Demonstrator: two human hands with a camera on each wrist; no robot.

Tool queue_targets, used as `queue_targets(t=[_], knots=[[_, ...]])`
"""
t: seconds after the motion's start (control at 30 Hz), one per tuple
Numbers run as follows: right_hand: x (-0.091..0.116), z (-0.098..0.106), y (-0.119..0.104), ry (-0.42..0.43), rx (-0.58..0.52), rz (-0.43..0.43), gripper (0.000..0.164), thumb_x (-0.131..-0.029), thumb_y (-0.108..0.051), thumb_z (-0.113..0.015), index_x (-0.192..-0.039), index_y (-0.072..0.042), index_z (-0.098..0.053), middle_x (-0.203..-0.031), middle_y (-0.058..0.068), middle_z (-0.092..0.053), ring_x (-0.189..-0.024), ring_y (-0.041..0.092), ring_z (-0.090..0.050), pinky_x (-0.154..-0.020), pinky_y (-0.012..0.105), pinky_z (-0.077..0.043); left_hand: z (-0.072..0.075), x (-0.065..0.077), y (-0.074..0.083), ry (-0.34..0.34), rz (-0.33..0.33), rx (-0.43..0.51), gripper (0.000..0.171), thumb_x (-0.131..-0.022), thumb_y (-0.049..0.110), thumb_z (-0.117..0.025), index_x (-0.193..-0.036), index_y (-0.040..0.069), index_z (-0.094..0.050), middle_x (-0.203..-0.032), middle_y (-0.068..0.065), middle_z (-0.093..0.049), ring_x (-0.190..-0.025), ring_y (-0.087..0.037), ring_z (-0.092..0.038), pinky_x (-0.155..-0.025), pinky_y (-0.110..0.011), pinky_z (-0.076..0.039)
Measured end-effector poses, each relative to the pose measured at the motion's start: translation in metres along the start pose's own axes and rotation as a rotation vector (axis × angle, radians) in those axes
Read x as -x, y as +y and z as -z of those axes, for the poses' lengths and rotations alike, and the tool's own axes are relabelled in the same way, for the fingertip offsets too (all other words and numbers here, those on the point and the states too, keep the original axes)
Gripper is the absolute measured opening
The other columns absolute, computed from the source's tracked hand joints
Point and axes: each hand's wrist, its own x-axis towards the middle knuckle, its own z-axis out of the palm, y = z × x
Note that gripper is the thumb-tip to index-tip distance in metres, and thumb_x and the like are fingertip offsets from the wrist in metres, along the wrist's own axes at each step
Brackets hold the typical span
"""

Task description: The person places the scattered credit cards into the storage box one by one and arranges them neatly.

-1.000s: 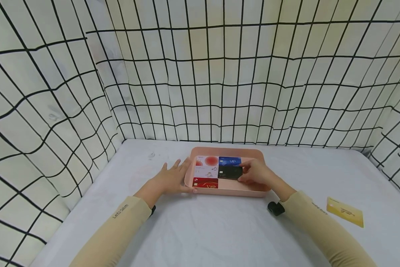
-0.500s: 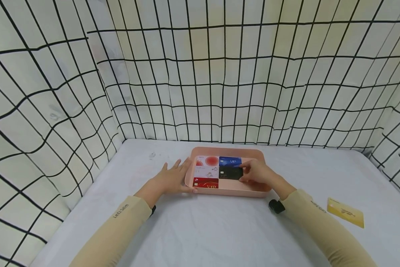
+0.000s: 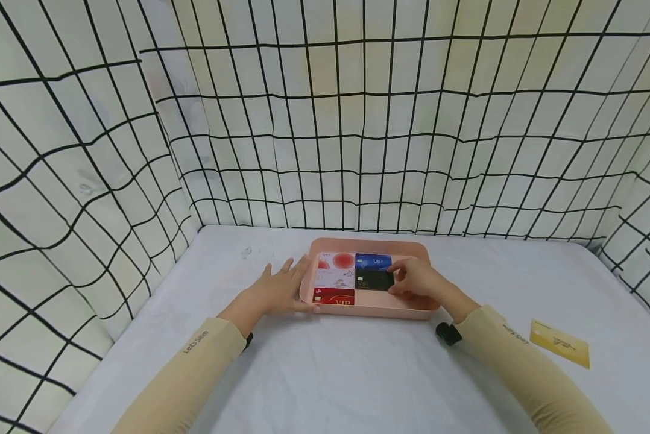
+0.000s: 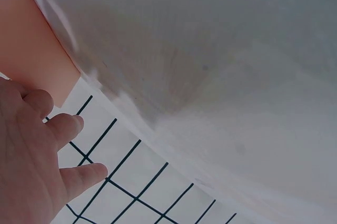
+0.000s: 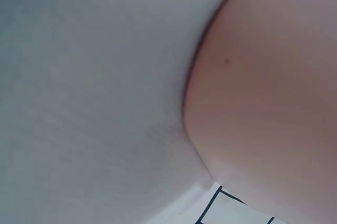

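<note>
A shallow pink tray (image 3: 395,312) stands in the middle of the table. My left hand (image 3: 278,290) rests against its left edge with fingers spread, the thumb along the near rim. At the right end of a black VIP card (image 3: 372,279) inside the tray, my right hand (image 3: 419,280) pinches with thumb and index finger. Just beyond that lies a blue VIP card (image 3: 372,261). The tray's left column holds a white card with red circles (image 3: 336,260), a pale patterned card (image 3: 333,278) and a red VIP card (image 3: 333,296). The right wrist view shows only tray wall and cloth.
A yellow card (image 3: 561,343) lies on the white-covered table (image 3: 336,374), right of my right forearm. White walls with a black grid (image 3: 363,138) enclose the table at the back and both sides. Pink tray floor shows below the black card.
Almost nothing differs. Both hands keep their places and the cards stay in the same layout; the whole view shifts only slightly.
</note>
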Motion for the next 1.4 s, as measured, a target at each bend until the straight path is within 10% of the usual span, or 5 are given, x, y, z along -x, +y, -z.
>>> queue_targets(t=[0.67,1.4], knots=[[0.046,0.038,0.001,0.054,-0.026,0.117,0.028,-0.097,-0.002,-0.065,-0.124,0.005,-0.068,-0.097,0.010,-0.069,-0.074,0.020,-0.068,-0.069,0.031,-0.058,0.000,-0.001,0.002,-0.007,0.011,0.000,0.120,-0.083,0.072,-0.068,-0.165,0.007,-0.009,-0.171,-0.012,-0.014,-0.155,-0.040,-0.012,-0.118,-0.070,-0.008],[0.120,0.082,0.064,0.121,0.019,0.117,0.033,-0.095,-0.011,-0.073,-0.124,0.002,-0.068,-0.101,0.003,-0.069,-0.086,0.022,-0.067,-0.071,0.028,-0.056,0.001,-0.002,0.001,-0.006,0.010,-0.016,0.120,-0.083,0.073,-0.067,-0.165,0.006,-0.010,-0.171,-0.012,-0.013,-0.155,-0.040,-0.011,-0.117,-0.071,-0.008]])
